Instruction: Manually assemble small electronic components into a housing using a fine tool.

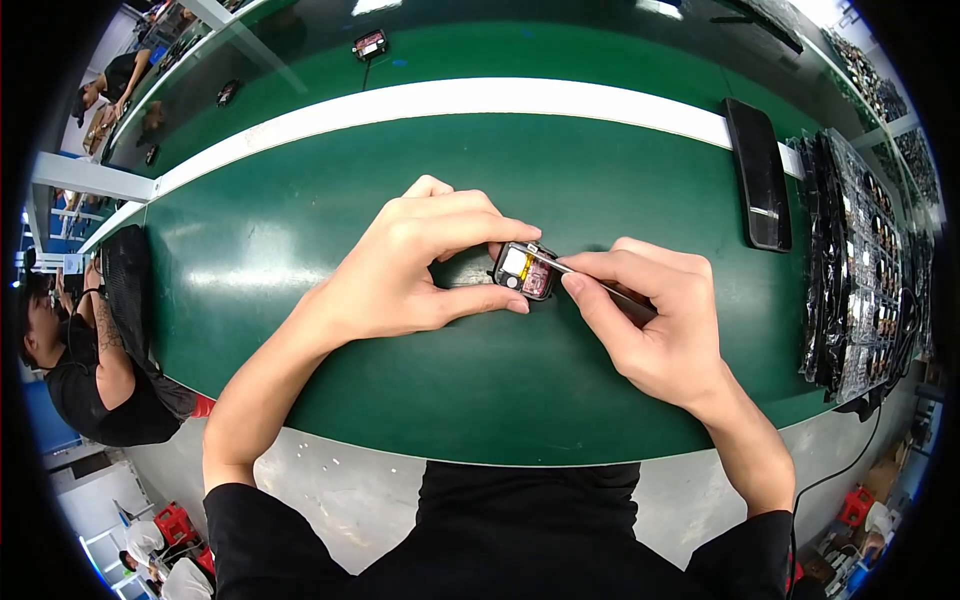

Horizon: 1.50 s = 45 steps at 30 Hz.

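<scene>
My left hand (400,265) holds a small open electronic device (524,272) by its edges, thumb below and index finger above. The device has a rounded black casing, with a white square part, a yellow strip and a reddish circuit board showing inside. My right hand (660,310) pinches a thin metal tool (553,262) like a pen. The tool's tip lies over the upper part of the device's inside, near my left index fingertip. Whether the tool has one prong or two is too small to make out.
A black phone-like slab (758,175) lies at the back right, beside stacked clear plastic trays (855,265) of small parts. A white bar (450,97) crosses the green table (480,400); beyond it sits another small device (369,45). At the left, a person (95,350) sits near a black bag (128,300).
</scene>
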Each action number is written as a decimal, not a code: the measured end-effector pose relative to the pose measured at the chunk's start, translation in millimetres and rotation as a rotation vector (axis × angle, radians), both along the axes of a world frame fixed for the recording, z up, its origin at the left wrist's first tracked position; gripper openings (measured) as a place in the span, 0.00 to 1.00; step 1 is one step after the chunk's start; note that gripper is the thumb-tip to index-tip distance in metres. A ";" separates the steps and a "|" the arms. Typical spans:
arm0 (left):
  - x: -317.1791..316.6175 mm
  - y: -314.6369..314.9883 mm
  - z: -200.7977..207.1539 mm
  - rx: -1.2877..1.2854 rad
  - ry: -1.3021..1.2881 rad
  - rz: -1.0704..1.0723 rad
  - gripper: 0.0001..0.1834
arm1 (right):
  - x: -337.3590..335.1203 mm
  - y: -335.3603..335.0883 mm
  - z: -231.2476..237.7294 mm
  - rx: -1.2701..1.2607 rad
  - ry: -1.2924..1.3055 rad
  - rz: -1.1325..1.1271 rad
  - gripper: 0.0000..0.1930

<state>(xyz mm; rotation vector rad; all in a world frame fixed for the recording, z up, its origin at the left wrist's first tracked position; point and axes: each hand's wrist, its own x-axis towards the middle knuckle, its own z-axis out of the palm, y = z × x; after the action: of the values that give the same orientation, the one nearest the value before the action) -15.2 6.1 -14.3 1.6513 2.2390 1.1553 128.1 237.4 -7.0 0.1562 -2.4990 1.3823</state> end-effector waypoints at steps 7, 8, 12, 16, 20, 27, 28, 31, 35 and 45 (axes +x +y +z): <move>-7.5 -4.3 4.1 -0.117 -0.111 -0.035 0.32 | 4.1 5.0 5.2 -0.072 -0.040 -0.070 0.06; -7.2 -4.4 2.8 -0.104 -0.102 -0.034 0.31 | 4.3 6.0 4.5 -0.073 -0.041 -0.071 0.06; -6.9 -2.6 4.7 -0.120 -0.088 -0.026 0.31 | 3.7 7.6 1.1 -0.081 -0.039 -0.039 0.05; -5.1 -0.7 3.5 -0.088 -0.095 -0.021 0.31 | 0.7 4.1 -1.7 -0.051 -0.014 -0.031 0.05; -5.5 -0.1 5.4 -0.108 -0.088 -0.019 0.31 | 0.2 3.6 -4.0 -0.043 -0.011 -0.033 0.05; -4.8 -0.1 2.9 -0.074 -0.091 -0.019 0.26 | -0.2 2.3 -5.1 -0.033 -0.001 -0.043 0.04; -4.6 0.2 2.9 -0.074 -0.091 -0.020 0.26 | 0.0 2.4 -4.4 -0.030 0.001 -0.045 0.04; -4.5 0.2 3.1 -0.072 -0.089 -0.018 0.26 | -0.3 2.6 -4.6 -0.028 -0.005 -0.036 0.04; -5.7 -0.7 2.3 -0.101 -0.076 -0.026 0.31 | -0.7 2.2 -4.4 -0.018 0.000 -0.036 0.04; -5.3 -1.2 3.7 -0.117 -0.079 -0.015 0.31 | -1.1 2.9 -5.2 -0.028 0.013 -0.023 0.05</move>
<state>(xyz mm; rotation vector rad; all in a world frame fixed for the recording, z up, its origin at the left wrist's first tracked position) -20.4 4.8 -10.6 1.5478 2.1976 1.0452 127.0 240.3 -12.2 0.1295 -2.4619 1.4013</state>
